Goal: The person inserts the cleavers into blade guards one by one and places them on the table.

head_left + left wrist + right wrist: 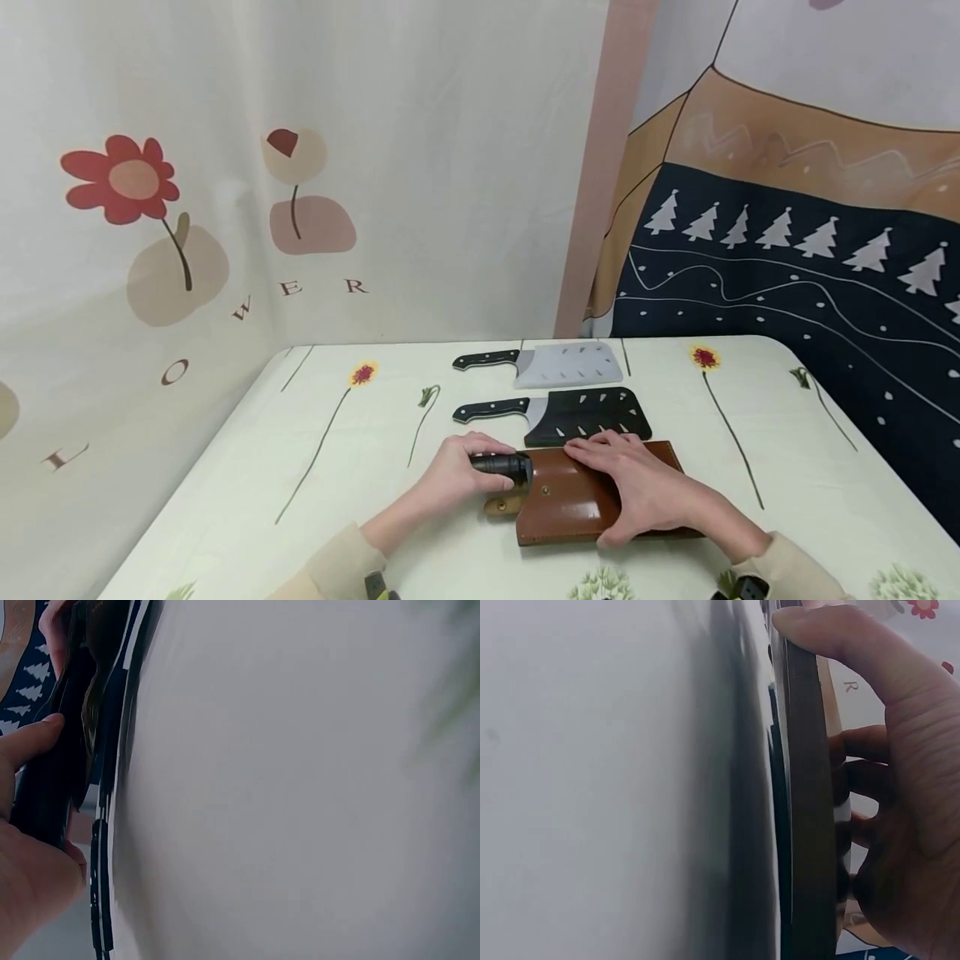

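In the head view a brown leather sheath (566,492) lies near the table's front, with a black knife handle (495,464) sticking out of its left end. My left hand (461,467) grips that handle, its thumb on the near side and fingers over the far side. The blade is hidden inside the sheath. My right hand (645,483) spans the sheath and holds it, thumb at the near edge and fingers spread over the top. A tan strap with a snap (504,505) pokes out below the handle. The right wrist view shows my thumb (810,628) against the sheath's edge (810,787).
Just behind the sheath lies a cleaver in a black slotted cover (588,414). Farther back is another cleaver in a translucent white cover (573,365). Both handles point left. The flower-print tabletop (300,433) meets curtains (450,167) at the back.
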Demonstrator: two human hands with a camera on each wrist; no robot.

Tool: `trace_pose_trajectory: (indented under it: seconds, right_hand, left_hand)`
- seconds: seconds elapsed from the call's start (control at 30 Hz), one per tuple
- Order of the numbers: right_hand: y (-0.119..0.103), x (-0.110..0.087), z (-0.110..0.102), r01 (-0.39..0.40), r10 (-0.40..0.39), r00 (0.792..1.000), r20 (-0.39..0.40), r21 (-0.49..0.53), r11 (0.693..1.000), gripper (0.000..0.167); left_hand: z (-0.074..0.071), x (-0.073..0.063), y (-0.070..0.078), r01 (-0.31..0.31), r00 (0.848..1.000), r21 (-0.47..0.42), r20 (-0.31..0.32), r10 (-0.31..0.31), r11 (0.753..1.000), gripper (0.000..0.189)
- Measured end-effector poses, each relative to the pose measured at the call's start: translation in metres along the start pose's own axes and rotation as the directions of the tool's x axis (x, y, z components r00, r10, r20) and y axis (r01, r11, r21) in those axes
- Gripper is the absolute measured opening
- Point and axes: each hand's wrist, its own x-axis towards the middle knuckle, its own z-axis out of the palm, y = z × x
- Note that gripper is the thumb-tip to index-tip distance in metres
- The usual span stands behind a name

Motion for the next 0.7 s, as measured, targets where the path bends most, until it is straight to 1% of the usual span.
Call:
trace_pose_trajectory:
  seconds: [0.2, 0.4, 0.53, 0.6, 0.7]
  right_hand:
    - [0.000, -0.001, 0.007, -0.011, 0.010, 1.000, 0.015, 0.013, 1.000, 0.107]
    - [0.001, -0.002, 0.014, -0.006, 0.007, 1.000, 0.017, -0.024, 1.000, 0.109]
    - [0.003, 0.000, 0.015, -0.011, 0.012, 1.000, 0.027, -0.025, 1.000, 0.110]
    - [0.004, -0.002, 0.013, -0.013, 0.014, 0.999, 0.040, -0.001, 1.000, 0.109]
    - [0.007, -0.006, 0.007, -0.014, 0.012, 0.999, 0.040, 0.055, 0.998, 0.104]
  left_hand:
    - [0.002, 0.000, -0.002, 0.027, 0.999, 0.012, 0.046, -0.028, 1.000, 0.038]
    - [0.003, -0.002, -0.006, 0.050, 0.995, 0.019, 0.087, -0.052, 0.999, 0.038]
    - [0.000, -0.002, -0.008, 0.050, 0.994, 0.012, 0.093, -0.051, 0.999, 0.037]
    - [-0.004, -0.002, -0.010, 0.043, 0.995, 0.016, 0.087, -0.044, 0.999, 0.038]
    - [-0.013, -0.004, -0.011, 0.032, 0.997, 0.052, 0.066, -0.035, 0.998, 0.036]
